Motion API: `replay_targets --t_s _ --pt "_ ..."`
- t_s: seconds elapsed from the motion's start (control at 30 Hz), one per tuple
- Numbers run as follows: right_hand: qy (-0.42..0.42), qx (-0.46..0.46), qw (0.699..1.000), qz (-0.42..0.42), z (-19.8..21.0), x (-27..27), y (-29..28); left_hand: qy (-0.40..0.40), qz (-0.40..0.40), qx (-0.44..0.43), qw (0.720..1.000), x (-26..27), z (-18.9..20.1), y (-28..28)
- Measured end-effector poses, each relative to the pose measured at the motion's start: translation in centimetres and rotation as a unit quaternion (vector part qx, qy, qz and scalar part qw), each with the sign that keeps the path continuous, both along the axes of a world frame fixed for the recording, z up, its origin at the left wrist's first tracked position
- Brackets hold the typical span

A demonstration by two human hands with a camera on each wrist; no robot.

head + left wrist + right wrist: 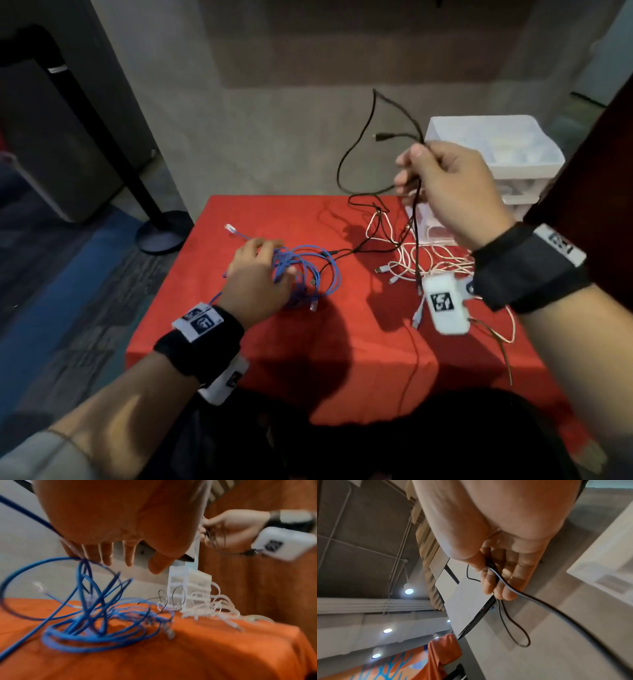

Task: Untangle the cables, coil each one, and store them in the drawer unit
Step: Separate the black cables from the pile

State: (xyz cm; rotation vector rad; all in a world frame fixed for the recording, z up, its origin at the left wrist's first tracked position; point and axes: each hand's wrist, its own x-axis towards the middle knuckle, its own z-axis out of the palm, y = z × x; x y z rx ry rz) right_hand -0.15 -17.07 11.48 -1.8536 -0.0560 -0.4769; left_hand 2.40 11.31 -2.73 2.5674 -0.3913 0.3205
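Note:
A tangled blue cable (pixel 308 270) (pixel 96 635) lies mid-left on the red-clothed table (pixel 274 212). My left hand (pixel 260 274) (pixel 109 559) is in the tangle, and several blue strands hang lifted from its fingers. My right hand (pixel 421 171) (pixel 494 577) is raised above the table's back right and grips a thin black cable (pixel 381 137) (pixel 539 603) between thumb and fingers. The black cable loops upward, hangs down, and trails across the cloth into the blue tangle. A heap of white cables (pixel 435 260) (pixel 214 601) lies in front of the white drawer unit (pixel 493 144) (pixel 188 585).
The drawer unit stands at the table's back right corner against a grey wall. A black post with a round base (pixel 164 233) stands on the floor to the left of the table. Bare cloth (pixel 223 649) shows at the front middle.

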Motion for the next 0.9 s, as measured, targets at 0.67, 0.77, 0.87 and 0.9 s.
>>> replay_targets --t_s 0.67,0.77,0.87,0.9 --pt "0.243 -0.425 0.871 -0.031 -11.4 4.9 -2.9 -0.028 -0.003 -0.079 0.997 -0.8 0.5 6.1" --pt "0.147 -0.341 0.928 -0.026 -12.6 2.0 -1.2 0.050 -0.018 -0.071 0.996 -1.3 -0.7 6.3" --pt "0.145 -0.260 0.955 0.012 -14.9 -0.6 1.2 0.077 -0.046 -0.051 0.995 -2.4 -1.8 4.3" --pt "0.156 -0.242 0.957 0.021 -15.7 -1.4 2.1 0.061 -0.055 -0.038 0.996 -2.7 -2.1 3.4"
